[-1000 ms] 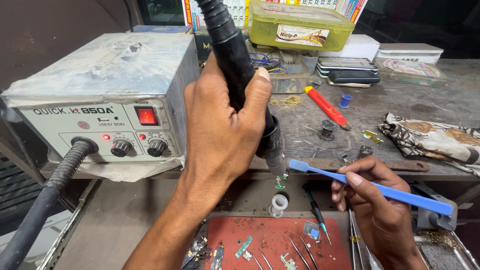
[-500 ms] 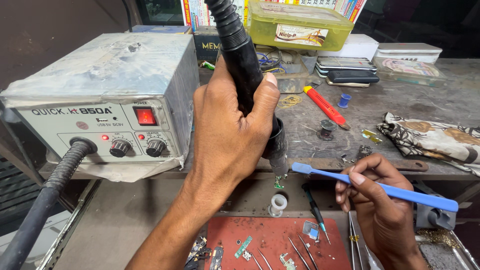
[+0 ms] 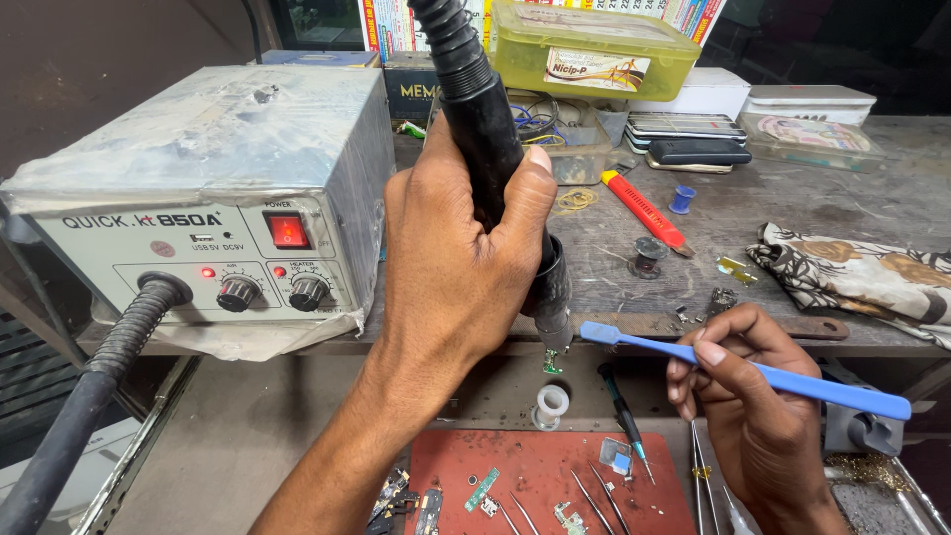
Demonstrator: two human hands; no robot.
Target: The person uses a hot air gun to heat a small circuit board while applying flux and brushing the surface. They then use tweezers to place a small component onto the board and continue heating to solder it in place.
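My left hand (image 3: 456, 258) grips a black hot-air handpiece (image 3: 495, 149) upright, its metal nozzle (image 3: 555, 332) pointing down at a tiny green circuit part (image 3: 552, 363) at the bench edge. My right hand (image 3: 753, 406) holds a blue toothbrush (image 3: 753, 372) almost level, with the bristled head (image 3: 599, 334) just right of the nozzle tip. The handpiece's ribbed hose rises out of the top of the view.
A grey rework station (image 3: 208, 198) with a lit red switch and two knobs stands at left, its black hose (image 3: 89, 396) running down. A red mat (image 3: 535, 485) below holds tweezers and small boards. A red marker (image 3: 644, 210), phones (image 3: 688, 134), patterned cloth (image 3: 862, 272) and green box (image 3: 589, 50) lie behind.
The handpiece has come down and slightly right, closing on the small green part. The toothbrush head has shifted right and a little lower, staying beside the nozzle.
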